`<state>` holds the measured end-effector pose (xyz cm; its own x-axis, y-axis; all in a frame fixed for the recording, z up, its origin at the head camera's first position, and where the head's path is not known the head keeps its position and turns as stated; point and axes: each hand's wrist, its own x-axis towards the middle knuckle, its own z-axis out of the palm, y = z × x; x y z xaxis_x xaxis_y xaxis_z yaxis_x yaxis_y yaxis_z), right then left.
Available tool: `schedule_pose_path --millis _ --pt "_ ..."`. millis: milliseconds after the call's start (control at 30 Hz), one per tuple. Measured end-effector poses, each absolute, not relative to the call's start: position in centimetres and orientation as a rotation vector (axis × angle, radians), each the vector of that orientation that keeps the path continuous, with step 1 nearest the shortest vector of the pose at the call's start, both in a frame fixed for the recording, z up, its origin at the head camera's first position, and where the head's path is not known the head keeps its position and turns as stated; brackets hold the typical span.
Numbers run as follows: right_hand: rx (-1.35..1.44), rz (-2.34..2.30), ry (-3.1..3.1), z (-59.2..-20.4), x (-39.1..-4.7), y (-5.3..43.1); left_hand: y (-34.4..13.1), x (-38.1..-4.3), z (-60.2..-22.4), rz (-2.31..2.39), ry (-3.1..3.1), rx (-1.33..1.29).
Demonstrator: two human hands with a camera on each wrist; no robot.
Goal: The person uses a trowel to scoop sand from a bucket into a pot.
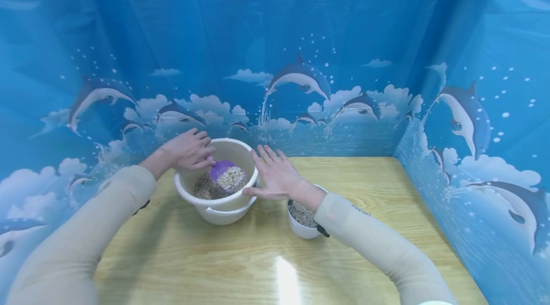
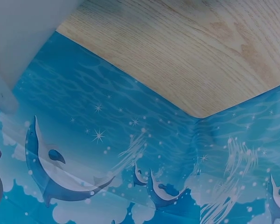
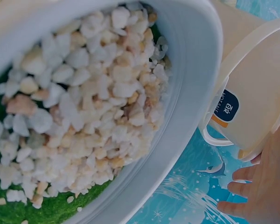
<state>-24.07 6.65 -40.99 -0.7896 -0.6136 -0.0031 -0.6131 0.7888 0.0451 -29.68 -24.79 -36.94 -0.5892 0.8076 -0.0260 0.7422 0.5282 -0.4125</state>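
Observation:
My left hand (image 1: 191, 150) grips the handle of a purple scoop (image 1: 221, 169) over the white bucket (image 1: 195, 200). Pale gravel (image 1: 232, 178) heaps in the scoop's bowl, and darker gravel (image 1: 208, 188) lies beneath it in the bucket. My right hand (image 1: 275, 171) has its fingers spread, with the thumb right at the bucket's right rim; it holds nothing. Below my right wrist stands a smaller white bowl (image 1: 302, 231) of gravel, partly hidden by the forearm. The right wrist view shows its white and tan stones (image 3: 98, 93) over something green (image 3: 74, 205).
A light wood table (image 1: 369, 247) carries both containers. Blue dolphin-print curtains (image 1: 361, 33) enclose its back and sides. The bucket has a side handle (image 1: 232, 209) and a dark label (image 3: 226, 106).

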Motion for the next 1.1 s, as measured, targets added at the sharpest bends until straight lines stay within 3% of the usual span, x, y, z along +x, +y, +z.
schedule_pose_path --millis 1100 --pt "0.993 -0.086 -2.925 -40.9 -23.7 8.9 -24.6 -29.5 -35.9 0.455 -2.634 -1.263"
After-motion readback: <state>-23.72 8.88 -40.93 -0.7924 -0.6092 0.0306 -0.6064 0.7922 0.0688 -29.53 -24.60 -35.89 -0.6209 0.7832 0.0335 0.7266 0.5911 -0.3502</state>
